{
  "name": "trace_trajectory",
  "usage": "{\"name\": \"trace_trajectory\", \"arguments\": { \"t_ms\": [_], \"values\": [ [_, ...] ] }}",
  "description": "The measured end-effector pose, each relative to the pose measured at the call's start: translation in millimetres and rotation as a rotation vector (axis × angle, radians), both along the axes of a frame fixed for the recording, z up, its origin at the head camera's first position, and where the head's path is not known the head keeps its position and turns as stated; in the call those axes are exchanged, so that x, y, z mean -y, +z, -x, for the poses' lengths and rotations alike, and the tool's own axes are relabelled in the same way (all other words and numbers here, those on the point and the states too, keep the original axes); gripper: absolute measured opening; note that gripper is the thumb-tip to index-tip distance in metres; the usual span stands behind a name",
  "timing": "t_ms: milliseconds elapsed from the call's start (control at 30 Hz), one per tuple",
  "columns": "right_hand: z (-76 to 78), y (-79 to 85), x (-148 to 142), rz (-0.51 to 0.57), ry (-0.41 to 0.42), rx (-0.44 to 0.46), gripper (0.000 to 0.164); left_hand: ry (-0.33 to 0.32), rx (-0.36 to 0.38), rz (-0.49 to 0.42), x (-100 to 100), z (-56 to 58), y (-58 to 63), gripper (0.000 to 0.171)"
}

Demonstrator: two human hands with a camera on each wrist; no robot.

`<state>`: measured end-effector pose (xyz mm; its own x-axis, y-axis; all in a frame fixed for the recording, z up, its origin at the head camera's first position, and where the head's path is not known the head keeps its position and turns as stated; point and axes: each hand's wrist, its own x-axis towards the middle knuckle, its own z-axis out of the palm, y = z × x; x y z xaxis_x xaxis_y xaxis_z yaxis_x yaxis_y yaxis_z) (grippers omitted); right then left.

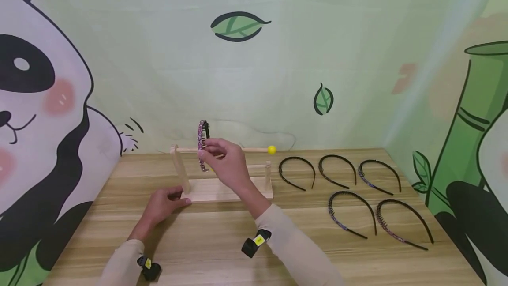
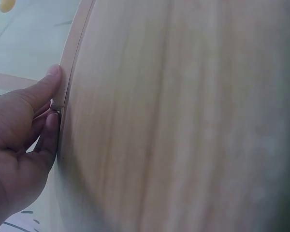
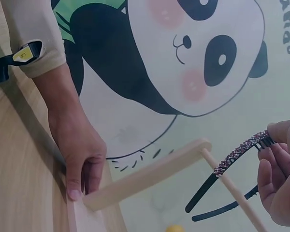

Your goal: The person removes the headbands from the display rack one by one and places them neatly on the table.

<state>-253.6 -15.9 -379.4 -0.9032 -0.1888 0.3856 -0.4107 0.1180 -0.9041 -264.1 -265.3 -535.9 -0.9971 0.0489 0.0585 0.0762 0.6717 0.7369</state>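
Observation:
My right hand [image 1: 228,162] pinches a black toothed headband [image 3: 241,152] studded with pink and silver stones. The headband stands upright across the upper rod [image 3: 239,195] of a wooden rack, its curved top between thumb and fingers and its tips pointing down. In the head view it appears nearly edge-on, close to the rack's left post [image 1: 180,169]. Low at the rack's left end, my left hand [image 1: 164,206] grips the wooden base [image 1: 230,191], thumb and fingers at its edge in the left wrist view [image 2: 26,125].
Several more headbands lie at the right: three in the back row, including one plain black [image 1: 280,173], and two in front, one with bluish stones [image 1: 337,220]. A yellow ball [image 1: 271,149] caps the rod's right end. Behind the wooden table [image 1: 206,250] hangs a panda-printed backdrop [image 1: 158,56].

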Motion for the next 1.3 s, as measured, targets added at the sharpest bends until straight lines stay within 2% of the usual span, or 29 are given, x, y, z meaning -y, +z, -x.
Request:
{"name": "trace_trajectory", "arguments": {
  "t_ms": [533, 900, 1300],
  "values": [
    [3.3, -3.2, -46, 0.003, -0.074, -0.010, 0.033, -0.005, 0.000, 0.020, -1, 0.8, 1.0, 0.051],
    [1.7, -3.2, -75, 0.021, -0.113, -0.068, 0.032, -0.008, -0.005, 0.023, -1, -0.4, 0.6, 0.051],
    [2.3, -1.4, -106, 0.034, -0.176, -0.029, 0.033, -0.009, -0.005, 0.023, -2, -0.9, 1.7, 0.051]
  ]
}}
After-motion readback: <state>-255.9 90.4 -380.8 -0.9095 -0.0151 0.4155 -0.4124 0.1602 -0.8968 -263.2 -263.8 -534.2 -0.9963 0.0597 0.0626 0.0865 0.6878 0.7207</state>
